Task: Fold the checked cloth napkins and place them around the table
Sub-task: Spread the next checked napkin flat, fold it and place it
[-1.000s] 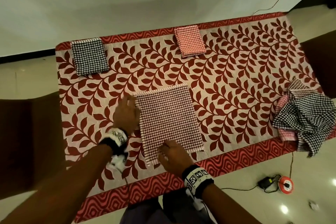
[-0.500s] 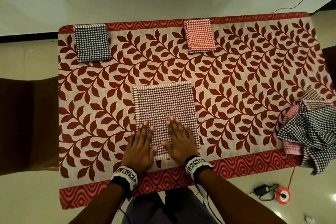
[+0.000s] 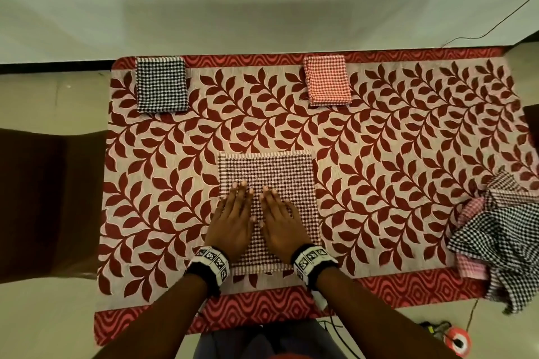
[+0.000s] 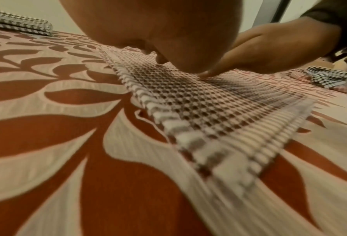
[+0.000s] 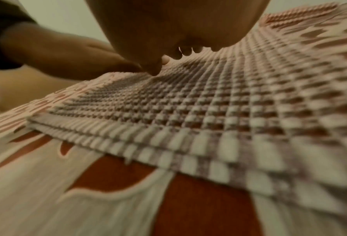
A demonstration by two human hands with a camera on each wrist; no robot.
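Observation:
A dark red checked napkin (image 3: 280,172) lies folded into a square near the table's front edge, seen close up as layered cloth (image 4: 219,102) (image 5: 219,111) in both wrist views. My left hand (image 3: 233,218) and right hand (image 3: 280,218) lie flat side by side on its near half, fingers straight and pointing away from me. A folded black checked napkin (image 3: 162,84) sits at the far left edge. A folded light red checked napkin (image 3: 326,80) sits at the far middle edge.
A heap of unfolded checked napkins (image 3: 504,230) lies at the table's right edge, partly hanging over it. The table carries a red leaf-patterned tablecloth (image 3: 393,140). Dark chairs (image 3: 43,201) stand at the left and right ends. A cable and a red round device (image 3: 456,342) lie on the floor.
Both hands came off the napkin's left and near edges, laid flat on its near part, then slid forward onto it. The head view swung to face the table squarely.

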